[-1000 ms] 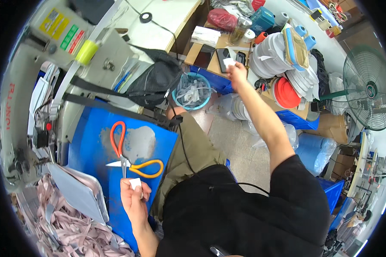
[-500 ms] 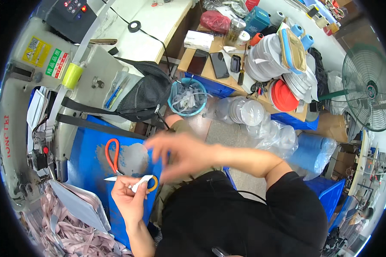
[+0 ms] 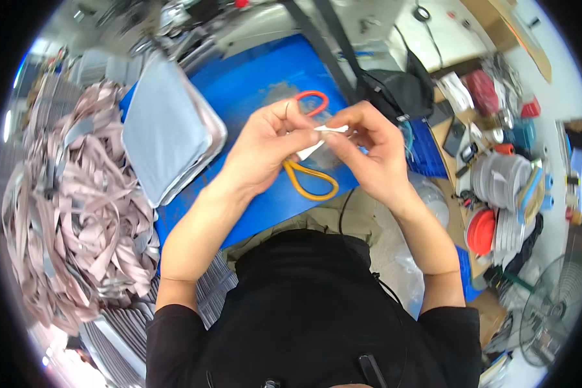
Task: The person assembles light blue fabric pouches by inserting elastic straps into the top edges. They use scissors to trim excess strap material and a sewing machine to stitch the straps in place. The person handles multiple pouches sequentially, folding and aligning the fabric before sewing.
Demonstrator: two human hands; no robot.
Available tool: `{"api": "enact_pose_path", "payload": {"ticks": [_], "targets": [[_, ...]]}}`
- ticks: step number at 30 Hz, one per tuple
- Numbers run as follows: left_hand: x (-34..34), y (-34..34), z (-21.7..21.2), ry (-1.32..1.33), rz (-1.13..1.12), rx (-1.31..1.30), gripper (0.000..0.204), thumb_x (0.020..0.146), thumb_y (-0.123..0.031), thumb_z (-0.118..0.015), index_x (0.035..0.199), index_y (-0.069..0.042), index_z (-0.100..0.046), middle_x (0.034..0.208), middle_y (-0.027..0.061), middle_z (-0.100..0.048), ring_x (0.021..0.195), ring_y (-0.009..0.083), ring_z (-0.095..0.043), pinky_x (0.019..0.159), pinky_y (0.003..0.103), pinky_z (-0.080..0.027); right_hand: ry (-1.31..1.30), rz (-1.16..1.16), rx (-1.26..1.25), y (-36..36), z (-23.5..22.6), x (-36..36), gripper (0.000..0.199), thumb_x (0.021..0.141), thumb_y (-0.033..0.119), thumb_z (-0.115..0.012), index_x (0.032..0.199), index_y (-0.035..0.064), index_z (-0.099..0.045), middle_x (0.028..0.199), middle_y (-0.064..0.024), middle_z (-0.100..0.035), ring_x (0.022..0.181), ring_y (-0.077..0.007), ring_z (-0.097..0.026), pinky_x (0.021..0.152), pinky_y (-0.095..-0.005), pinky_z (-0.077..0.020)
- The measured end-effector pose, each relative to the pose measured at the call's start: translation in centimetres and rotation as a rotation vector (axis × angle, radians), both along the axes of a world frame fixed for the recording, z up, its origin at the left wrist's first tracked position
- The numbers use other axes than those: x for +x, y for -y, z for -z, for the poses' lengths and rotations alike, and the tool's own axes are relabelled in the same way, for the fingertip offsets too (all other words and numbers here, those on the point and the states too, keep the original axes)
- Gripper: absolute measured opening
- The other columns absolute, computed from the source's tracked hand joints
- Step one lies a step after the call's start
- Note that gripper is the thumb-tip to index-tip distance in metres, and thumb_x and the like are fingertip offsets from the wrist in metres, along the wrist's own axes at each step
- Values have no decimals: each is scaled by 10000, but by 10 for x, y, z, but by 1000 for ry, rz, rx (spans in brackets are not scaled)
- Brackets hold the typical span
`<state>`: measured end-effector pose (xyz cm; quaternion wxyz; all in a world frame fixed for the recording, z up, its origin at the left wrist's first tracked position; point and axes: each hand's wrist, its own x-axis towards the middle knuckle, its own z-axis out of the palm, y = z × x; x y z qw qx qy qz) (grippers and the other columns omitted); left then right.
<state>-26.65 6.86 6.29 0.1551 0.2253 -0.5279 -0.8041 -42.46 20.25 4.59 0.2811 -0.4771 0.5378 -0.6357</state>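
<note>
Both hands meet over the blue work surface (image 3: 255, 213), fingertips almost together. A small white strip (image 3: 312, 150), perhaps cloth or tape, is pinched between them. My left hand (image 3: 260, 149) grips it between thumb and bent forefinger. My right hand (image 3: 374, 155) pinches its other end with thumb and fingers. Below the hands lie scissors, seen as a red handle loop (image 3: 326, 103) on the far side and a yellow loop (image 3: 312, 196) on the near side. The hands cover the part between the loops, so the blades are hidden.
Left of my hands stands a grey flat stack (image 3: 165, 129) of fabric pieces. A big heap of pinkish strips (image 3: 77, 213) fills the left side. A black mesh bag (image 3: 401, 90) lies beyond my right hand. Farther right are white rolls (image 3: 498, 178), red discs (image 3: 480, 231) and a fan (image 3: 553, 310).
My right hand, blurred and apart before, has come to the white strip and now pinches it with the left. The view has swung left, showing more of the strip heap.
</note>
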Motion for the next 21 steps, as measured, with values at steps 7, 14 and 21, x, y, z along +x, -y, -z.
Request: {"api": "enact_pose_path", "payload": {"ticks": [7, 14, 21], "targets": [[17, -16, 8, -188, -371, 310, 125, 940, -54, -744, 910, -80, -624, 926, 72, -735, 816, 125, -686, 700, 283, -547, -361, 125, -101, 27, -9, 31, 513, 730, 106, -903, 1203, 64, -708, 1078, -69, -661, 892, -159, -654, 660, -268, -502], [43, 1, -1, -1, -33, -186, 130, 913, 10, -743, 923, -53, -630, 966, 37, -703, 891, 86, -663, 800, 254, -542, 235, -160, 89, 23, -9, 22, 157, 933, 13, -731, 1088, -11, -719, 1024, -64, -693, 841, -83, -646, 734, -254, -532], [29, -13, -1, -120, -279, -212, 184, 922, 51, -697, 1099, 2, -705, 985, 44, -711, 882, 82, -666, 751, 235, -558, -409, 123, -106, 25, -11, 33, 196, 808, -6, -823, 987, 31, -754, 966, -108, -716, 802, -158, -684, 674, -281, -546]]}}
